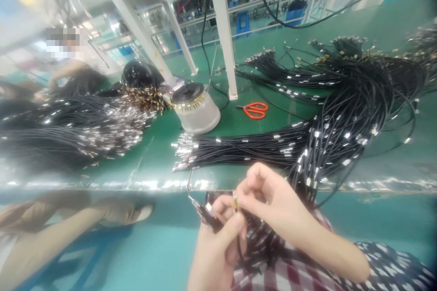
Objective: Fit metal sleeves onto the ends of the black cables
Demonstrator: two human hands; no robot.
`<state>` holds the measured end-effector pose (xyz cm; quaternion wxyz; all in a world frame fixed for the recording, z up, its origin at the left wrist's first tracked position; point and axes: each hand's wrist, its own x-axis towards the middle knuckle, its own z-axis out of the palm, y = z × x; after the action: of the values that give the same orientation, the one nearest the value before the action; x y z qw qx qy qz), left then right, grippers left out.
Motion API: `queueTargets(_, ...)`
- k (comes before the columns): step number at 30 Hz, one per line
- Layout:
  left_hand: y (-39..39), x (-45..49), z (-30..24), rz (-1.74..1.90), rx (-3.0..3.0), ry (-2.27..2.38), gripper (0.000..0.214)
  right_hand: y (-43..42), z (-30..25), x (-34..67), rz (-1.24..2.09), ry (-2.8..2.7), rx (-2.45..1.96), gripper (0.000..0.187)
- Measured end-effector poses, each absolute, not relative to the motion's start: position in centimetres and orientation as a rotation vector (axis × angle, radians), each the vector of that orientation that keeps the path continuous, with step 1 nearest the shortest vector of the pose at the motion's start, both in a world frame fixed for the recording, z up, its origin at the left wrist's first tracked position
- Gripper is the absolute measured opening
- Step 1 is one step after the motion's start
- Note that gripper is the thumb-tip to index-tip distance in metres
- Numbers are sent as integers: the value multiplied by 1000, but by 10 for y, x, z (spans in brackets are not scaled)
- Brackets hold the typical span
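Observation:
Over the lap, my left hand (223, 241) pinches a black cable just below its small brass-coloured connector (235, 201). Out of the same hand sticks a slim dark thing with a metal tip (195, 202); its kind is unclear. My right hand (273, 195) is closed, with thumb and finger at the top of the connector. More black cables (262, 241) hang below the hands across the lap, partly hidden by the right forearm. Just beyond, a bundle of black cables (239, 148) with silvery ends lies along the table.
Orange-handled scissors (255, 110) lie on the green table (160, 154) beside a pale round tub (198, 116) with a dark top. Cable heaps (112, 122) cover the left and right. White posts (221, 32) rise behind. A co-worker's arm (64, 232) is at left.

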<state>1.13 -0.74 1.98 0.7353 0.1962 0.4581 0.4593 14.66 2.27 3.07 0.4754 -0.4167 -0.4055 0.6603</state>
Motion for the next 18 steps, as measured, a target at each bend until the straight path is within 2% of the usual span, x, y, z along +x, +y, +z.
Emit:
queueTargets(4,-9,10,23,1083,485,1072,25,18,38,148,1581,-994,-1040,30)
queueTargets(9,-11,7,20,1031,560,1082,27,29,41,156,1799,-1000,-1021,32)
queueTargets(15,-7,3,12,917,549,946,32,46,14,157,2158,-778,-649,42)
queueTargets(18,-4,0,9,905,530,877,34,52,5,153,2223,-758,-601,42)
